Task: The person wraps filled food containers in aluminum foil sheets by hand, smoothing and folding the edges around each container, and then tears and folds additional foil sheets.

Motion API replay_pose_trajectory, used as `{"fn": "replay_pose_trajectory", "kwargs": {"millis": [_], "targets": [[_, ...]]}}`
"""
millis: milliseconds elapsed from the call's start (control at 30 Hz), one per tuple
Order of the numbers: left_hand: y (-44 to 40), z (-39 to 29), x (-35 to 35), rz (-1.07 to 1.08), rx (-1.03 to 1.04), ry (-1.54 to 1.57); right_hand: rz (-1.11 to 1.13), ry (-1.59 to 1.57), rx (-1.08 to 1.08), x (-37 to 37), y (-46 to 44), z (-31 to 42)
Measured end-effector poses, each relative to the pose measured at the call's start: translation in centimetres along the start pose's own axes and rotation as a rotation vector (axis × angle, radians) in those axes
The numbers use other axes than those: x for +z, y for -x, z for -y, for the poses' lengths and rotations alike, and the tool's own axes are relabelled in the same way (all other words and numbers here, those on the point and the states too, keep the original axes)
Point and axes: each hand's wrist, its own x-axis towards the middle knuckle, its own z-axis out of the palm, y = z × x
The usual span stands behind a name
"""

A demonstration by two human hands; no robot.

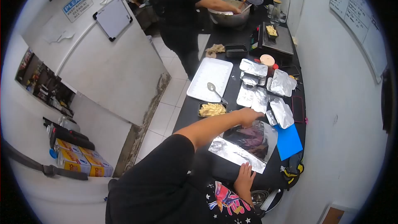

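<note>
A shiny foil sheet (232,149) lies on the black table, dark reflections across its middle. My left hand (251,117) reaches over its far edge, fingers curled down and pressed together on the foil. At the near edge my right hand (245,177) rests with fingers spread, fingertips touching the foil. Left of the sheet is a black tray of pale cut food (212,109). Just beyond my left hand are foil-covered packs (252,96), with more foil-topped packs (282,112) to the right.
A white tray (210,76) with a spoon (213,88) stands at the left edge. A blue sheet (289,141), dark phone-like object (297,109) and scale (275,39) are at the right. Beyond, a person (176,16) in black reaches into a large bowl (230,16).
</note>
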Motion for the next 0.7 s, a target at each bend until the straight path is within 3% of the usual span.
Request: {"fn": "replay_pose_trajectory", "kwargs": {"millis": [167,267,300,367,467,633,700], "targets": [[3.3,-2.4,-1.5,0.168,0.092,0.062,0.133,-0.102,0.011,-2.0,0.0,-0.1],[7.1,-5.1,-1.4,0.189,0.159,0.09,-0.032,-0.927,0.082,-3.7,-0.1,-1.3],[8.4,-6.0,-1.3,0.207,0.191,0.115,-0.153,-1.28,0.19,1.1,0.3,-3.3],[10.7,-7.7,-0.1,0.284,0.223,0.188,-0.231,-1.835,0.505,-5.5,2.4,-0.9],[13.6,-9.1,2.8,0.347,0.387,0.163,-0.459,-1.924,0.462,-6.1,5.2,0.2],[16.7,-9.3,9.4,0.275,0.526,0.163,-0.782,-1.871,0.697,-6.6,7.2,4.9],[17.8,-10.7,9.0,0.367,0.587,0.097,-0.927,-1.76,0.799,-3.3,7.8,4.2]]}}
